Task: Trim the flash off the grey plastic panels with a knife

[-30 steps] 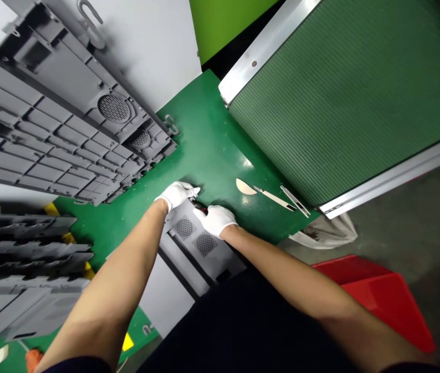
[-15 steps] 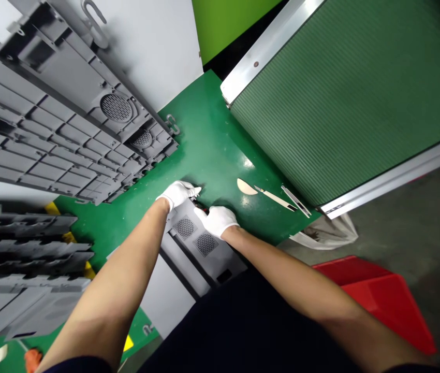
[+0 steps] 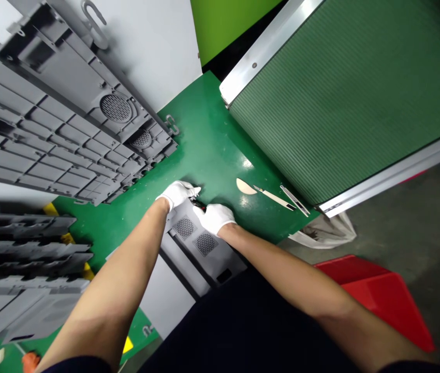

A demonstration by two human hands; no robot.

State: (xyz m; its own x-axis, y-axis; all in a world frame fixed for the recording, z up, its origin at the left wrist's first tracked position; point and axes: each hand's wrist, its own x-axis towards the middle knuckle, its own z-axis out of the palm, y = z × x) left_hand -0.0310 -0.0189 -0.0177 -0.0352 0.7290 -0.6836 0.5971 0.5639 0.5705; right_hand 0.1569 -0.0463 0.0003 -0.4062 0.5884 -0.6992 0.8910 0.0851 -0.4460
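One conveyor (image 3: 352, 103) beside green tabletop (image 3: 204, 142)

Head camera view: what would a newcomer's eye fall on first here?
Probably the large green ribbed surface filling the upper right. Next come the two white-gloved hands near the middle, the left hand and the right hand, both at one end of a grey panel. A big grey lattice-backed part also stands out at upper left, and a bright red object at lower right.
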